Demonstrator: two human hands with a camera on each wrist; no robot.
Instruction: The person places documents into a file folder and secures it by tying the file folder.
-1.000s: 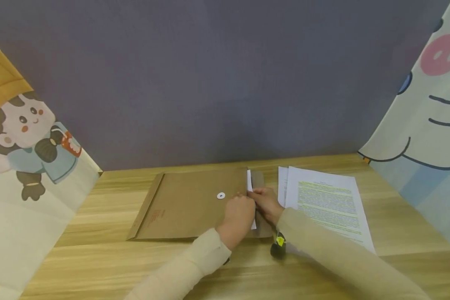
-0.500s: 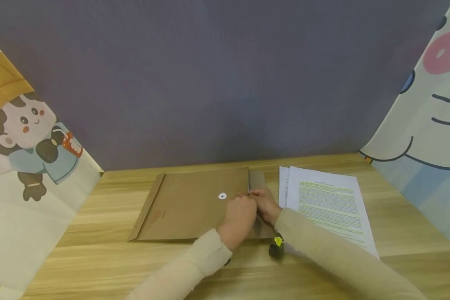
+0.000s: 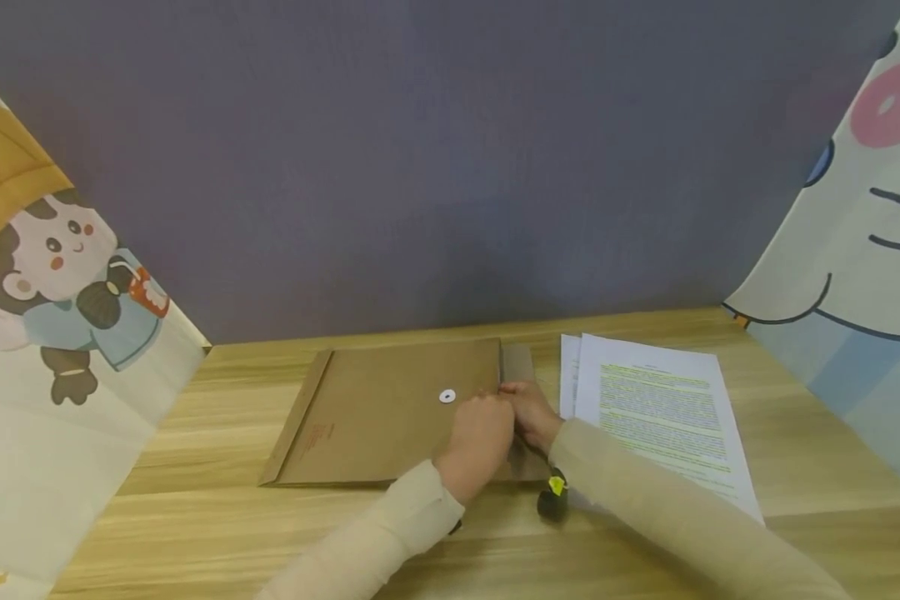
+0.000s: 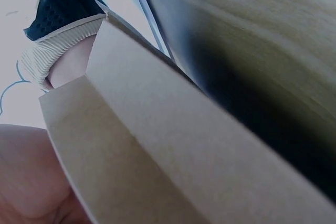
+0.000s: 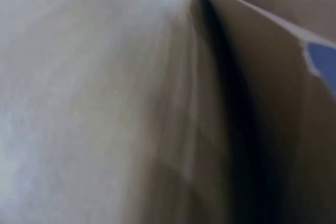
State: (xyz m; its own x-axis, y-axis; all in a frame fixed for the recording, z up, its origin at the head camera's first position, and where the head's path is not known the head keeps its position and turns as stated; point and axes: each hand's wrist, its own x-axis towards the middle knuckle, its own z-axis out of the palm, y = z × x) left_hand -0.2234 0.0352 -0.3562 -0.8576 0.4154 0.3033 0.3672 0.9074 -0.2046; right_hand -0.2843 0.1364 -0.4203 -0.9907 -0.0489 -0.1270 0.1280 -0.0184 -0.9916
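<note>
A brown kraft document envelope [image 3: 375, 417] lies flat on the table, its mouth facing right. The left hand [image 3: 477, 437] grips the mouth's edge from above, fingers curled over it, just right of a white button [image 3: 447, 397]. Meeting it there, the right hand [image 3: 531, 412] has its bent fingers at the same opening, over the flap [image 3: 519, 363]; its fingertips are partly hidden. In the left wrist view the folded brown edge [image 4: 157, 108] runs beside part of the left hand [image 4: 31, 174]. The right wrist view looks along the dark, parted mouth of the envelope [image 5: 283, 56].
Printed sheets [image 3: 660, 417] with yellow highlighting lie to the right, partly under the right sleeve [image 3: 645, 492]. A black wrist device [image 3: 552, 504] with a yellow tag hangs below the right wrist. A grey panel [image 3: 450, 167] stands behind the wooden table [image 3: 217, 433].
The white paper strip that stuck out of the envelope's mouth a second ago has gone inside. Both hands stay at the mouth, and the view has shifted slightly.
</note>
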